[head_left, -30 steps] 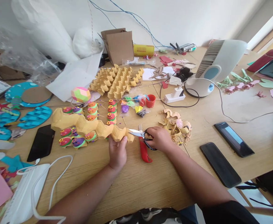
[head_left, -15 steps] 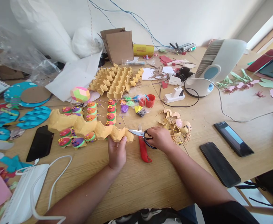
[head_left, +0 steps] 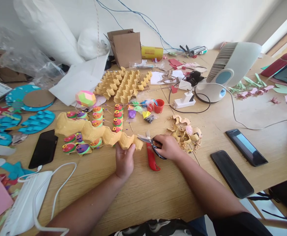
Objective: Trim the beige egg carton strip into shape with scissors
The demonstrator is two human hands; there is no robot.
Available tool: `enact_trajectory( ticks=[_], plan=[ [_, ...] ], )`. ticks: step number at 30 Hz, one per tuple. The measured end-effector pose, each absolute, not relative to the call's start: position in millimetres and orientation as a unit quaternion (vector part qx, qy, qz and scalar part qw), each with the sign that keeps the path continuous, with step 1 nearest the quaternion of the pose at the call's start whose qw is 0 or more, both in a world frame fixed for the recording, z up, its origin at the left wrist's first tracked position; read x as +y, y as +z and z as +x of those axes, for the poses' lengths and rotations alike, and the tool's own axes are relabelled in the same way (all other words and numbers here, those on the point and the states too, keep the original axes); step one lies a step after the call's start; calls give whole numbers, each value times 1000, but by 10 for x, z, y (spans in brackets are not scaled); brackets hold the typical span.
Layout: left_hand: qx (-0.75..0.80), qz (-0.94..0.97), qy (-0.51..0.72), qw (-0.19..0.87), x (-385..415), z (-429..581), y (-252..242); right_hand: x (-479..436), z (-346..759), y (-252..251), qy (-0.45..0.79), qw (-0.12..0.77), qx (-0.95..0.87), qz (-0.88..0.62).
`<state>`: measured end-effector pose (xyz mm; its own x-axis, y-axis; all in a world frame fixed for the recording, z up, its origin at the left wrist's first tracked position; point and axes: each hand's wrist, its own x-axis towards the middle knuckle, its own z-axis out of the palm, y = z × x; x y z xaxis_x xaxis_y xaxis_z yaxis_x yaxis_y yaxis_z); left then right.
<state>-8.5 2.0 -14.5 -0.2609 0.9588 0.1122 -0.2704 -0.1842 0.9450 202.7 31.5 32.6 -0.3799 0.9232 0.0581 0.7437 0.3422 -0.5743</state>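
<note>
A long yellow strip of egg carton (head_left: 94, 132) is gripped near its right end by my left hand (head_left: 125, 160), thumb in front. My right hand (head_left: 168, 147) is closed round the black handles of a pair of scissors (head_left: 155, 144). The scissor blades point left and meet the strip's right end. Beneath the scissors lies a red utility knife (head_left: 153, 159) on the table. Behind the strip stand several painted caterpillar figures (head_left: 118, 114) made of carton cups, partly hidden by it.
Yellow egg trays (head_left: 126, 87) lie at the back, near a red cup (head_left: 158, 106) and bags of coloured clay (head_left: 132, 113). Carton scraps (head_left: 186, 132) are piled to the right. Two phones (head_left: 231, 173), a white fan (head_left: 231, 68) and a power strip (head_left: 184, 100) also occupy the table.
The strip's left end has shifted slightly right and its blade-side end sits a little further right. Both hands keep their hold. The whole view has shifted slightly.
</note>
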Motion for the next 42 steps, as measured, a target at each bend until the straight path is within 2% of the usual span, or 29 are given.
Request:
enact_trajectory(
  ticks=[23, 32, 36, 42],
  plan=[
    [466, 407, 650, 441, -15, -110, -204, 336, 2022, 258, 277, 216, -786, -508],
    [416, 366, 646, 525, -24, -81, -136, 361, 2072, 250, 340, 273, -755, -490],
    [412, 332, 616, 584, -50, -79, -104, 374, 2098, 237, 382, 238, -776, -441],
    [406, 324, 595, 613, -45, -95, -37, 366, 2111, 268, 357, 213, -819, -396]
  ],
)
